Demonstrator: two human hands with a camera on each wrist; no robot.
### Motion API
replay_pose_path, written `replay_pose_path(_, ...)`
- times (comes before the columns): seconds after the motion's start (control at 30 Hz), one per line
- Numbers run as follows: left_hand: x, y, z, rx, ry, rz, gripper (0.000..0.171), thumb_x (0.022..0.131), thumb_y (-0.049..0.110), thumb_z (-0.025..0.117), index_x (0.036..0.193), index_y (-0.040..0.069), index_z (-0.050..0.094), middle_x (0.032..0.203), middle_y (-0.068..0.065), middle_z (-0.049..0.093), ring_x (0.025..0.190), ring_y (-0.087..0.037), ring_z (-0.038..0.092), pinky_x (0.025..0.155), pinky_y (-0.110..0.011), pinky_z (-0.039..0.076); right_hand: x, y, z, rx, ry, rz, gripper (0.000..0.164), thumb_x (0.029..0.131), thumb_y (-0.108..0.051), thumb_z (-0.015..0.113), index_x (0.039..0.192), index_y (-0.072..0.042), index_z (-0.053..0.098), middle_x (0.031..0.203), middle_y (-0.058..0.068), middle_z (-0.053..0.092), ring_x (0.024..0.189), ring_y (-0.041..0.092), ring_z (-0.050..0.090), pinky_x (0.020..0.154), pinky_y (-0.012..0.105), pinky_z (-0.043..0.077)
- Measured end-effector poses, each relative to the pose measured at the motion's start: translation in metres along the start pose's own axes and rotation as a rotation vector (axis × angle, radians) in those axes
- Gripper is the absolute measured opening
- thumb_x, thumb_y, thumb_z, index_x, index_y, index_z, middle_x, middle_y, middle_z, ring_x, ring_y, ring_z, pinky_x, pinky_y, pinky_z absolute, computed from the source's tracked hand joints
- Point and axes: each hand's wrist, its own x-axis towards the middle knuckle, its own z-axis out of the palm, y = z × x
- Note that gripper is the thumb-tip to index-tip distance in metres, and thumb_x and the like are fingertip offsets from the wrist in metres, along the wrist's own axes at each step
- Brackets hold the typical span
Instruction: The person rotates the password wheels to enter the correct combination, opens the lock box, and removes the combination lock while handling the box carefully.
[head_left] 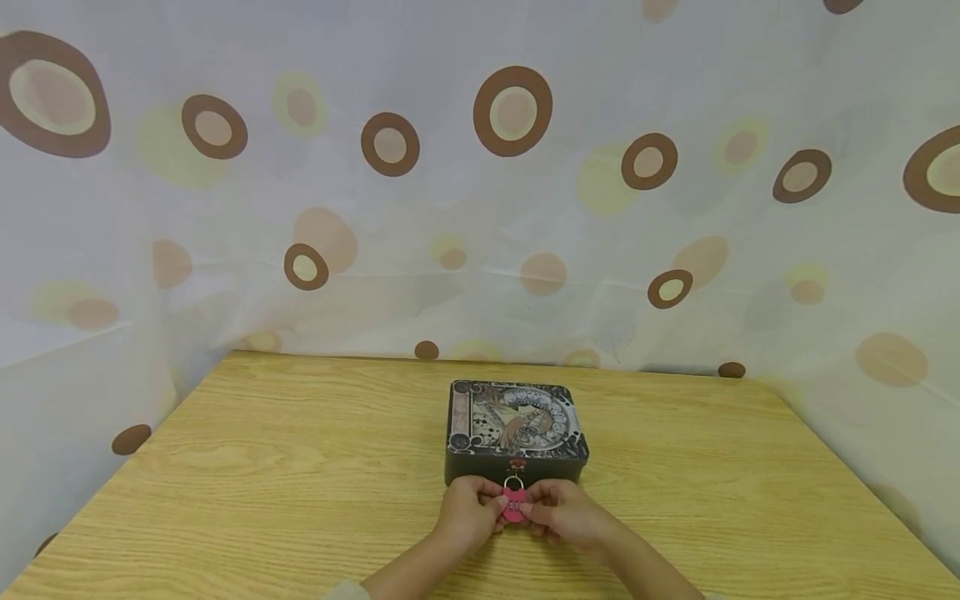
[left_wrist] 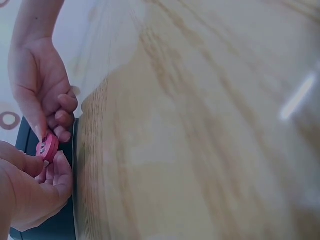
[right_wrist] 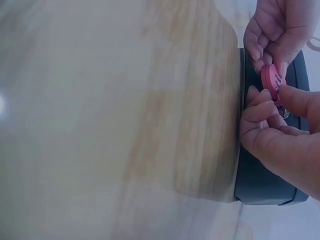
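A pink combination padlock (head_left: 513, 505) hangs by its metal shackle at the front latch of a dark box (head_left: 517, 421). The box's lid carries an ornate printed picture. My left hand (head_left: 470, 510) pinches the padlock from its left side, thumb on the front near the number dials. From the other side my right hand (head_left: 567, 512) pinches it too, its thumb at the dials. In the left wrist view both hands meet around the padlock (left_wrist: 47, 146), close against the box front. The right wrist view shows the padlock (right_wrist: 273, 81) between the fingertips, its dials facing outward.
The box stands on a wooden table (head_left: 300, 450) with light grain. Behind and beside the table hangs a pale sheet (head_left: 450, 208) printed with brown and yellow circles.
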Motion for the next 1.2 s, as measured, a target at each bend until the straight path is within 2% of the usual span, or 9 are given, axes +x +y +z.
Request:
replay_pose_path(0.23,-0.0002,-0.0015,0.0008,0.007,0.001,0.013,0.007,0.085,-0.005,0.059,0.083,-0.012,0.060,0.065,-0.010,0.060,0.052,-0.006,0.053,0.050,-0.024,0.054,0.0013,0.0011,0.0042,-0.034,0.005,-0.025,0.018,0.091,-0.006,0.051,0.095,0.011,0.054,0.068,0.000,0.052,0.060,0.010,0.047,0.051,0.020,0.039)
replay_pose_path(0.53,-0.0009,-0.0012,0.0002,0.010,-0.010,0.034,0.007,0.085,-0.006,0.058,0.083,-0.012,0.060,0.065,-0.012,0.061,0.053,-0.008,0.054,0.050,-0.026,0.054,0.0022,0.0018,0.0051,-0.065,0.005,-0.013,0.021,0.094,-0.009,0.048,0.089,0.010,0.055,0.068,-0.001,0.055,0.058,0.010,0.047,0.051,0.020,0.038)
replay_pose_path(0.8,-0.0005,-0.0001,0.0003,0.012,-0.011,0.034,0.007,0.085,-0.006,0.058,0.083,-0.013,0.060,0.066,-0.012,0.061,0.054,-0.008,0.055,0.051,-0.026,0.055,0.0015,0.0000,0.0050,-0.029,0.003,-0.010,0.024,0.095,-0.009,0.045,0.086,0.010,0.056,0.068,-0.001,0.056,0.057,0.009,0.045,0.050,0.019,0.038)
replay_pose_path(1.03,-0.0004,0.0002,0.0011,0.015,-0.001,0.024,0.007,0.085,-0.006,0.058,0.083,-0.012,0.060,0.065,-0.011,0.060,0.053,-0.008,0.055,0.050,-0.025,0.054,0.0005,-0.0022,0.0012,0.029,0.044,0.049,0.027,0.096,-0.011,0.040,0.085,0.007,0.057,0.065,-0.002,0.051,0.056,0.007,0.045,0.050,0.018,0.035)
replay_pose_path(1.2,0.0001,0.0009,0.0017,0.017,0.006,0.010,0.007,0.085,-0.005,0.059,0.083,-0.011,0.060,0.065,-0.011,0.060,0.053,-0.008,0.055,0.050,-0.025,0.054,0.0009,-0.0020,0.0002,0.040,0.043,0.049,0.026,0.096,-0.010,0.041,0.085,0.006,0.057,0.065,-0.002,0.050,0.057,0.007,0.045,0.050,0.017,0.035)
